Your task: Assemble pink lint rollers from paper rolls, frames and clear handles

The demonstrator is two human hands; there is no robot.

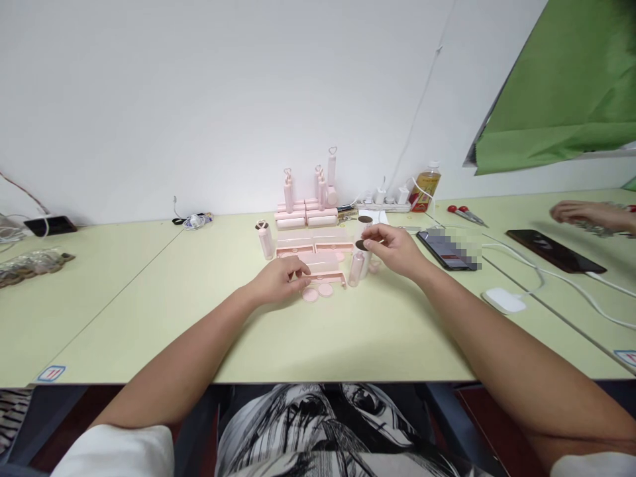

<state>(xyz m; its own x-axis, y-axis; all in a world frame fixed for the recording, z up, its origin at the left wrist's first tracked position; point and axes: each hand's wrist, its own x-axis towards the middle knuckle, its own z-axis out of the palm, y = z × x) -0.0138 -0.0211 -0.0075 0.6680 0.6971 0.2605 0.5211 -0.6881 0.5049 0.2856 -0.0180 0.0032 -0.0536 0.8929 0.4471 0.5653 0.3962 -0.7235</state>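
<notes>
A: Where was the left hand (284, 279)?
B: It was in the centre of the frame, at the left end of an open pink tray (328, 279). Its fingers were half curled, the thumb a little apart from them; I could not tell if they gripped the tray.
A: And the right hand (392, 248)?
B: It was just right of centre, the thumb and forefinger close together at the dark top (362, 245) of a pale cylinder (366, 263). Whether they pinched it, I could not tell.
A: What lay near?
B: A clear pink tube (356, 270) stood just before the cylinder, and two pink discs (325, 289) lay just below the tray.
</notes>
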